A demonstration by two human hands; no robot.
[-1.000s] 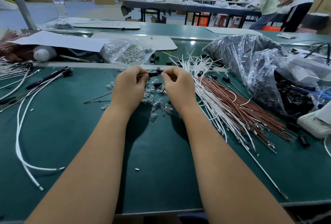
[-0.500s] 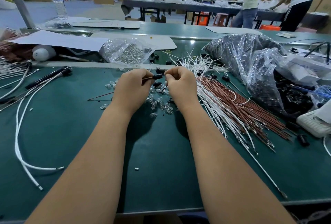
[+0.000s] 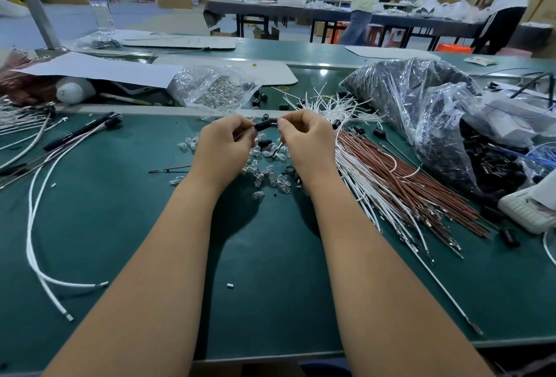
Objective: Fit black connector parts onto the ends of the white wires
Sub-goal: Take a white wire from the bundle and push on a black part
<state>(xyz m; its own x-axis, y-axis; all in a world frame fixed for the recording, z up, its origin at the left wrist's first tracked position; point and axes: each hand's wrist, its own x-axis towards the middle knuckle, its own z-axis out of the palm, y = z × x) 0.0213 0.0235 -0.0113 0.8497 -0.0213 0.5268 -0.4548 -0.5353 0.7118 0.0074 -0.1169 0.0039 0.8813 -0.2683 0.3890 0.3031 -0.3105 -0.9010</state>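
Just above frame centre, your left hand [image 3: 224, 147] and right hand [image 3: 307, 143] pinch the small black cylindrical plastic connector [image 3: 265, 126] between them; judged light, rigid and slippery, so grip its barrel, not the limp wire.

Two bare hands, the left hand [image 3: 224, 147] and the right hand [image 3: 304, 143], meet over one green-topped bench [image 3: 270, 256]. Between them sits one small black cylindrical connector part [image 3: 264, 126]. Scattered below them is a heap of small clear glass bulbs [image 3: 270, 172], too many to count. To the right lie one fanned bundle of thin white wires [image 3: 361, 184] and one of reddish-brown wires [image 3: 421, 190], each in the dozens. There are two clear plastic bags: a small clear bag of shiny metal pieces [image 3: 210, 90] and a large crumpled bag of black parts [image 3: 421, 105]. One clear plastic water bottle [image 3: 97, 0] stands far left. Two people [image 3: 364, 0] stand at the rear.
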